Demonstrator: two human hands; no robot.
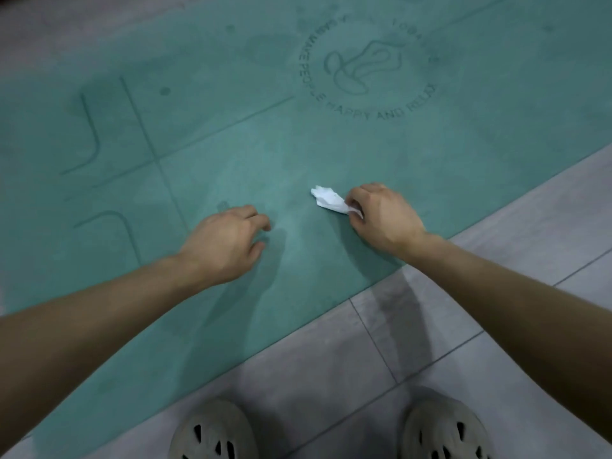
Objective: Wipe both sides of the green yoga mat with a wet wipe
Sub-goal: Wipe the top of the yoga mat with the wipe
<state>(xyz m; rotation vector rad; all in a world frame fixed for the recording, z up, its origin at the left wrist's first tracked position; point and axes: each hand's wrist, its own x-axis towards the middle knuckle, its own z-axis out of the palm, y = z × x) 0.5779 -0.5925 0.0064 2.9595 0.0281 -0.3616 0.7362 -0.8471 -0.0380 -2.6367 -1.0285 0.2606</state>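
Grey tiled floor [496, 326] is noted, with an embossed green yoga mat [231, 144] laid flat across it, logo side up; darker patches are seen at left. The left hand [225, 243] is held low over the mat, fingers loosely curled, nothing gripped; contact cannot be told. A small crumpled white wet wipe [328, 200] is pinched at one end by the right hand [381, 217], fingers clamped on it. The wipe is judged limp and light. The mat is judged soft, floppy and grippy, and best lifted by its near long edge for turning.
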